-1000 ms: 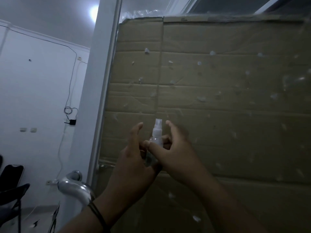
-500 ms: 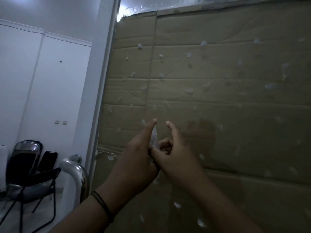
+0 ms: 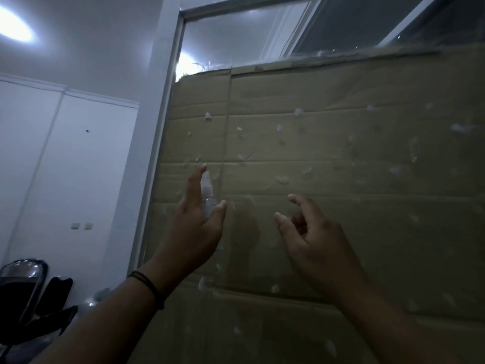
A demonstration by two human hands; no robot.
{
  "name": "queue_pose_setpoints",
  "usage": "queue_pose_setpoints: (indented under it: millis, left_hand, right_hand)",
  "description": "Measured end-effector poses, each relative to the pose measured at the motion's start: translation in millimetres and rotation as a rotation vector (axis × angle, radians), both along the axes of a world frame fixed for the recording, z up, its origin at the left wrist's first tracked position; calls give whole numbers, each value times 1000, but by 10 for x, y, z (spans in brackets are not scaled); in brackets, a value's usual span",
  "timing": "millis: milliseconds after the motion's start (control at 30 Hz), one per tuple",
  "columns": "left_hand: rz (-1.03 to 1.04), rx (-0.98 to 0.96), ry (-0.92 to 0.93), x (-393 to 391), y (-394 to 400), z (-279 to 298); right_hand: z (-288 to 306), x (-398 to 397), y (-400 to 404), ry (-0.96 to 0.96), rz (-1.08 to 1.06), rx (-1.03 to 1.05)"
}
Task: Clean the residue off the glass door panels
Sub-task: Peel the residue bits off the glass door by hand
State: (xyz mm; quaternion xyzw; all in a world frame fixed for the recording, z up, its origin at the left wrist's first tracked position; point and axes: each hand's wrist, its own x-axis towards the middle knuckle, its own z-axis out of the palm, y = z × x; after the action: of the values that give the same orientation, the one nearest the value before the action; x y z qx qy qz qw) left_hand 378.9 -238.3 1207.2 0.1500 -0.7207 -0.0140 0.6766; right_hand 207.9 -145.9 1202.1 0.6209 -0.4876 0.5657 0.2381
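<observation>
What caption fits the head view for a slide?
Left hand holds a small spray bottle up to the residue-flecked glass door panel; right hand empty.

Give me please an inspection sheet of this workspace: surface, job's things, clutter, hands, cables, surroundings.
Surface: glass door panel in a white frame, with brown cardboard behind it; many small white residue spots are scattered over it.
Job's things: small clear spray bottle, upright, nozzle near the glass.
Clutter: nothing seen.
Hands: left hand holds the spray bottle, index finger up beside the nozzle; right hand holds nothing, fingers loosely curled near the glass.
Cables: nothing seen.
Surroundings: white wall with two switches, dark chairs at lower left, ceiling light, black wristband.
</observation>
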Motion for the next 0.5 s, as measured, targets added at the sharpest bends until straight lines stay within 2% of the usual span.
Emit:
queue_pose_setpoints:
  millis: [300,500]
  left_hand:
    - [76,-163,124,-191,2,297]
    - [126,-141,102,-239,-71,391]
  right_hand:
    - [188,-228,253,90,-158,-111]
    - [196,-374,384,123,-246,-148]
